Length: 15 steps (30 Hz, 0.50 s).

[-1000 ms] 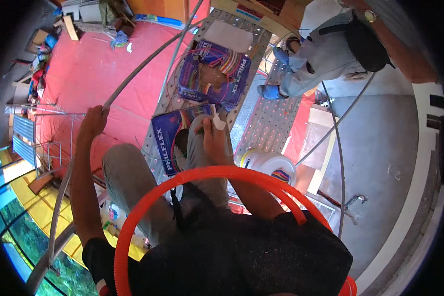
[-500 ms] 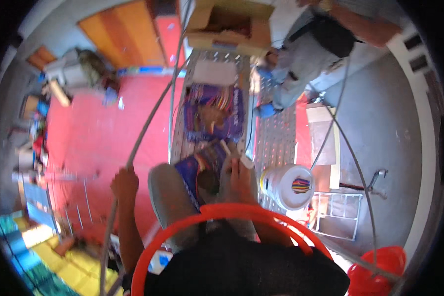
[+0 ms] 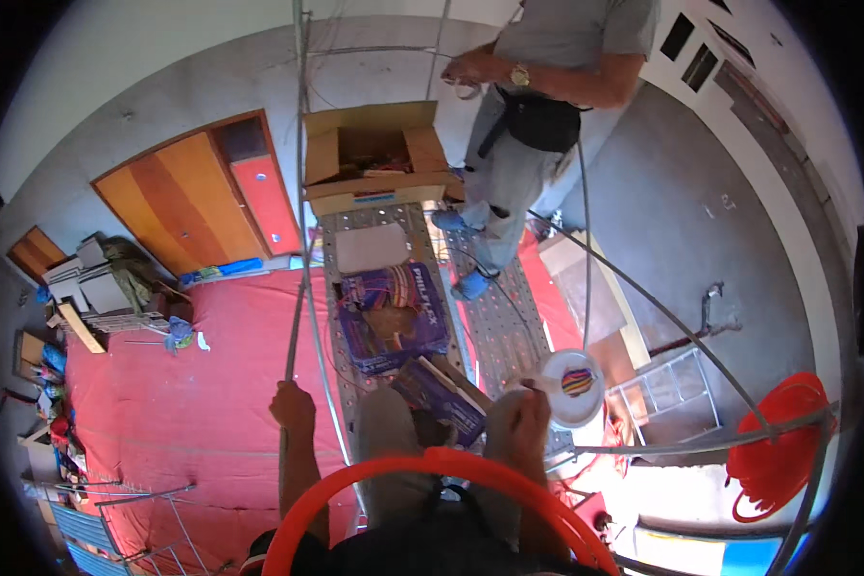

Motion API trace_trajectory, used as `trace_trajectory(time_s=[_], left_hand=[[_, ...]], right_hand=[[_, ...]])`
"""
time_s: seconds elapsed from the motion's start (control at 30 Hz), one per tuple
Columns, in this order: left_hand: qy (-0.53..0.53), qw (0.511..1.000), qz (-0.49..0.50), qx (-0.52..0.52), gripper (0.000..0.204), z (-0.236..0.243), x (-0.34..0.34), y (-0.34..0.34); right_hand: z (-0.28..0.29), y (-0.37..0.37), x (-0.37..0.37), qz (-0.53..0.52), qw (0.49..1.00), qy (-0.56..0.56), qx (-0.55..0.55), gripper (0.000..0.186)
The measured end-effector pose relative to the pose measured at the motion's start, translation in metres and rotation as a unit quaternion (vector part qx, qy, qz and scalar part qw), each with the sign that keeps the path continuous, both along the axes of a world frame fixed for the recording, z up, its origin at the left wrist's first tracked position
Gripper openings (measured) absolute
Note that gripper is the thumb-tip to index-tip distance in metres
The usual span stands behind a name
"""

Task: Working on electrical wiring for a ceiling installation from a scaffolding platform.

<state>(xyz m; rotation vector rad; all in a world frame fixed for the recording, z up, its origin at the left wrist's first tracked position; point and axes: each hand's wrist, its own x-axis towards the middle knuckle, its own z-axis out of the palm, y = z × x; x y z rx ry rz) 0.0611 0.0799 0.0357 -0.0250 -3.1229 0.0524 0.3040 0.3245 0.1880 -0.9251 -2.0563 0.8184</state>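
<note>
My left hand (image 3: 293, 408) is wrapped round an upright grey metal pole (image 3: 299, 336) at the left edge of the walkway. By my right knee, next to a white bucket (image 3: 572, 415), is my right hand (image 3: 528, 419). Its fingers are curled in and slightly blurred; what they hold, if anything, is hidden. A striped, multicoloured bundle (image 3: 577, 382) shows on the bucket's round top. Between my knees lies an open purple carton (image 3: 444, 401), tilted. Just beyond it, a second purple carton (image 3: 394, 343) rests flat, with coloured wire coils (image 3: 408, 285) at its far end.
An open cardboard box (image 3: 379, 199) stands at the far end of the perforated metal walkway (image 3: 341, 374). Another person (image 3: 533, 125) stands beyond on the right-hand planks. An orange loop (image 3: 432, 463) crosses below me; an orange coil (image 3: 782, 432) hangs at right. Red floor (image 3: 192, 403) lies below.
My view has tilted up, so more of the far wall and the other person shows. My right hand has moved from between my knees to the right, beside the bucket. My left hand stays on the pole.
</note>
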Motion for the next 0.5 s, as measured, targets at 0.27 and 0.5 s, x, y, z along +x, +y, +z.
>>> trace_trajectory(time_s=[0.27,0.5], left_hand=[[-0.042,0.997,-0.012,0.06,0.015,0.01,0.001,0.005],[-0.075,0.994,0.002,0.081,0.027,0.016,0.002,0.007]], right_hand=[[0.042,0.021,0.039,0.034,0.953,0.1,-0.284,0.018],[0.021,0.024,0.029,0.115,0.933,0.129,-0.314,0.015]])
